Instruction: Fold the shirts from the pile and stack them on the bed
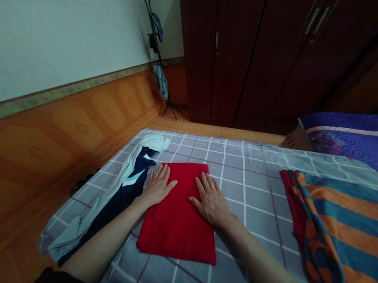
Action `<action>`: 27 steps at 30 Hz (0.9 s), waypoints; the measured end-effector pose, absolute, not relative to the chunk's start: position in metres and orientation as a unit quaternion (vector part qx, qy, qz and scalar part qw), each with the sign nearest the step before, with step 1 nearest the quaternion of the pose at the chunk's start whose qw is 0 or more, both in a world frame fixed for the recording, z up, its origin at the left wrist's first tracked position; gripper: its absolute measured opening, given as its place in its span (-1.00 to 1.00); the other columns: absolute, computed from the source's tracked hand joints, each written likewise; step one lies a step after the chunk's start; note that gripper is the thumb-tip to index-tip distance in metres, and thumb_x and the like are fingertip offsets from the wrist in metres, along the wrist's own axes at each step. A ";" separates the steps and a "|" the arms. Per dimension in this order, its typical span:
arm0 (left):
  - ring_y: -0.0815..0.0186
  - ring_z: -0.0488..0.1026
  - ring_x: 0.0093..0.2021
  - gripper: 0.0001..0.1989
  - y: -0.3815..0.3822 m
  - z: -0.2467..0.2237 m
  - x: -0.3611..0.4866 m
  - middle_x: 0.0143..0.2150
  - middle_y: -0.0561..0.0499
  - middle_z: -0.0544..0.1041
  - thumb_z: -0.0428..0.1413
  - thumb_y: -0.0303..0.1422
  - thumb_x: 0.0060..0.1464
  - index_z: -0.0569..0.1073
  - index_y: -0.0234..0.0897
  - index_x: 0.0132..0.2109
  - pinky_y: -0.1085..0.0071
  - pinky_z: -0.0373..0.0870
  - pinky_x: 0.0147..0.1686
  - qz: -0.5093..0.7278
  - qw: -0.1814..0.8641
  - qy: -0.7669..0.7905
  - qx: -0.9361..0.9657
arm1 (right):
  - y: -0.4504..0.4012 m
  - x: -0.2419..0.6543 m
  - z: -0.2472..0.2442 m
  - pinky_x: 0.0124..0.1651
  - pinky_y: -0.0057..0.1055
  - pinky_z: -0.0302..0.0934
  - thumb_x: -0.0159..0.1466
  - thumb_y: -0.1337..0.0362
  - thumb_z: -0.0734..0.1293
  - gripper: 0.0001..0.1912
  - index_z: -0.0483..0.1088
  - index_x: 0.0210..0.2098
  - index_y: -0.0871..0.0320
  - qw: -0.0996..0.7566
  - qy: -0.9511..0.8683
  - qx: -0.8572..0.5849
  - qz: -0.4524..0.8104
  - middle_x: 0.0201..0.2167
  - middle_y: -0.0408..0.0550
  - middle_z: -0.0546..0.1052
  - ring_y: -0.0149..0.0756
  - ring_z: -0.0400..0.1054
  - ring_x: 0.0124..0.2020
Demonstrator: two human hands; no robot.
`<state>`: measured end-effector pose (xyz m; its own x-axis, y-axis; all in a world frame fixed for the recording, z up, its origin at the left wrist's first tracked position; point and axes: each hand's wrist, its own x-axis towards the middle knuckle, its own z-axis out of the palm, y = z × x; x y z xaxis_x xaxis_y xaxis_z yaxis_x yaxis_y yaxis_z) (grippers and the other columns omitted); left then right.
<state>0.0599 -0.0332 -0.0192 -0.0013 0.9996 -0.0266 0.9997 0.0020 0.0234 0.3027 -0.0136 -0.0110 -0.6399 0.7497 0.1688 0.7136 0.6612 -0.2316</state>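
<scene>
A red folded cloth (179,226), perhaps a garment, lies flat in a rectangle on the bed. My left hand (158,185) rests on its left edge, fingers stretched out and thumb apart. On its right edge my right hand (211,200) lies flat, with the fingers spread. Neither hand grips the cloth. Left of my left hand lies a heap of clothes, with a dark navy garment (116,209) beside a pale grey-green one (104,198).
Under everything is a grey checked bedsheet (234,178). Orange-and-blue striped clothing (344,228) lies at the right, over something red. Beyond the bed stand a dark wardrobe (232,63) and a coat rack (160,56). Purple bedding (352,130) is at the far right.
</scene>
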 end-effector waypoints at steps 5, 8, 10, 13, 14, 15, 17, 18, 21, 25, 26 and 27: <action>0.02 -0.12 0.36 -0.37 -0.037 -0.004 0.059 0.36 -0.25 0.02 -0.28 -0.08 0.28 0.05 -0.44 0.32 -0.08 -0.14 0.26 0.008 -0.030 0.734 0.678 | -0.014 0.303 -0.012 0.30 -0.02 -0.22 0.32 -0.06 0.12 -0.29 0.11 0.26 0.35 0.140 -0.899 -0.408 0.074 0.32 0.30 -0.04 0.06 -0.26 0.34; 0.07 -0.17 0.37 -0.41 -0.050 0.005 0.072 0.36 -0.21 0.02 -0.25 -0.13 0.29 0.03 -0.39 0.33 -0.04 -0.21 0.28 0.029 -0.059 0.696 0.715 | -0.014 0.302 -0.013 0.30 -0.02 -0.21 0.32 -0.04 0.13 -0.30 0.11 0.26 0.35 0.140 -0.900 -0.407 0.072 0.31 0.31 -0.04 0.06 -0.25 0.34; 0.13 -0.21 0.38 -0.40 -0.062 0.004 0.082 0.39 -0.14 -0.05 -0.24 -0.11 0.29 -0.06 -0.33 0.36 0.03 -0.19 0.30 0.035 -0.032 0.645 0.762 | -0.014 0.302 -0.013 0.30 -0.03 -0.21 0.32 -0.03 0.14 -0.30 0.11 0.26 0.36 0.134 -0.901 -0.407 0.071 0.31 0.32 -0.03 0.07 -0.24 0.34; 0.12 -0.23 0.38 -0.35 -0.076 -0.006 0.086 0.40 -0.15 -0.13 -0.24 -0.07 0.28 -0.13 -0.31 0.37 0.04 -0.10 0.28 0.031 0.018 0.630 0.776 | -0.014 0.302 -0.015 0.30 -0.03 -0.21 0.32 -0.03 0.14 -0.30 0.11 0.26 0.36 0.134 -0.900 -0.409 0.067 0.31 0.31 -0.03 0.06 -0.25 0.34; 0.12 -0.22 0.38 -0.35 -0.079 -0.008 0.084 0.40 -0.18 -0.14 -0.25 -0.06 0.28 -0.14 -0.33 0.37 0.02 -0.08 0.27 0.028 0.026 0.642 0.766 | -0.014 0.302 -0.015 0.30 -0.03 -0.22 0.32 -0.04 0.14 -0.30 0.11 0.26 0.35 0.136 -0.900 -0.409 0.066 0.32 0.30 -0.03 0.05 -0.26 0.35; 0.11 -0.20 0.38 -0.34 -0.081 -0.009 0.082 0.39 -0.21 -0.14 -0.27 -0.07 0.29 -0.15 -0.36 0.37 0.01 -0.09 0.27 0.024 0.030 0.658 0.752 | -0.014 0.302 -0.015 0.30 -0.03 -0.22 0.32 -0.05 0.13 -0.30 0.11 0.26 0.35 0.137 -0.900 -0.408 0.065 0.32 0.29 -0.04 0.05 -0.27 0.35; 0.09 -0.16 0.37 -0.33 -0.086 -0.006 0.080 0.38 -0.27 -0.07 -0.28 -0.07 0.29 -0.14 -0.44 0.36 -0.03 -0.12 0.27 0.015 0.026 0.685 0.728 | -0.013 0.302 -0.015 0.30 -0.03 -0.23 0.32 -0.06 0.12 -0.29 0.10 0.27 0.35 0.134 -0.902 -0.406 0.062 0.33 0.28 -0.05 0.05 -0.27 0.35; 0.08 -0.15 0.37 -0.33 -0.088 -0.002 0.082 0.37 -0.28 -0.04 -0.28 -0.07 0.29 -0.13 -0.46 0.36 -0.04 -0.15 0.27 0.012 0.021 0.689 0.724 | -0.013 0.301 -0.015 0.30 -0.03 -0.23 0.32 -0.06 0.11 -0.29 0.10 0.27 0.35 0.132 -0.903 -0.405 0.061 0.33 0.28 -0.05 0.05 -0.26 0.35; 0.10 -0.20 0.38 -0.36 -0.097 0.010 0.100 0.38 -0.20 -0.06 -0.24 -0.09 0.29 -0.11 -0.37 0.36 -0.03 -0.22 0.29 0.021 0.009 0.653 0.757 | -0.013 0.301 -0.015 0.30 -0.04 -0.23 0.33 -0.06 0.11 -0.29 0.10 0.26 0.36 0.128 -0.903 -0.405 0.058 0.32 0.30 -0.03 0.06 -0.24 0.34; 0.10 -0.24 0.38 -0.33 -0.112 0.009 0.118 0.40 -0.08 -0.12 -0.14 -0.03 0.24 -0.11 -0.18 0.37 -0.02 -0.18 0.29 0.029 0.031 0.583 0.811 | -0.013 0.302 -0.016 0.30 -0.05 -0.24 0.32 -0.04 0.13 -0.31 0.12 0.26 0.35 0.130 -0.902 -0.408 0.059 0.31 0.30 -0.01 0.05 -0.22 0.34; 0.09 -0.22 0.38 -0.32 -0.116 0.007 0.117 0.40 -0.10 -0.12 -0.13 -0.03 0.23 -0.11 -0.19 0.37 -0.02 -0.15 0.29 0.028 0.035 0.590 0.806 | -0.013 0.302 -0.017 0.30 -0.05 -0.24 0.32 -0.04 0.13 -0.30 0.11 0.26 0.35 0.130 -0.902 -0.408 0.059 0.31 0.29 -0.01 0.05 -0.23 0.34; 0.08 -0.20 0.38 -0.32 -0.120 0.004 0.113 0.40 -0.12 -0.12 -0.14 -0.04 0.24 -0.12 -0.22 0.37 -0.02 -0.13 0.28 0.027 0.036 0.603 0.796 | -0.013 0.302 -0.017 0.31 -0.04 -0.24 0.32 -0.05 0.13 -0.29 0.11 0.26 0.36 0.131 -0.902 -0.408 0.059 0.32 0.29 -0.02 0.05 -0.24 0.34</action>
<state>0.1133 -0.1195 0.0037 0.2703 0.9628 0.0003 0.9589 -0.2692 0.0895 0.3017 -0.0131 -0.0167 -0.6326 0.7514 0.1880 0.7203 0.6599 -0.2137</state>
